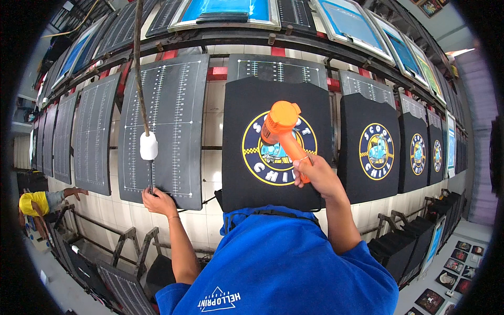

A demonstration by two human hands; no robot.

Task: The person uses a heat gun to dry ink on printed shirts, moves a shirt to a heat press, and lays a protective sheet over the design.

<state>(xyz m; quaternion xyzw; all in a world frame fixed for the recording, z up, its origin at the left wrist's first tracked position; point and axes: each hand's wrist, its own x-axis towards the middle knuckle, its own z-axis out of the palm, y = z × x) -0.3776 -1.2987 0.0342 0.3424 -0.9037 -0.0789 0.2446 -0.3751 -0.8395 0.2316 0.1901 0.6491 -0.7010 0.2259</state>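
Orange heat gun [288, 137] is gripped by the right hand [319, 176] over a printed black T-shirt [268, 195]; black cord [151, 172] seems pinched by the left hand [159, 203]. Prints [377, 148] already applied on three shirts [367, 190] rightward; heating judged unfinished; gridded pallets [164, 107] exposed at left.

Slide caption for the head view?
Right hand holds an orange blower over a printed black shirt; left hand holds the cord below a white connector.

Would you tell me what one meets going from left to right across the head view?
A person's bright yellow top, a bare dark-grey rectangular board with white rulings, the left hand gripping a thin black cord, an orange pistol-shaped plastic tool in the right hand, three black T-shirts with round scooter prints.
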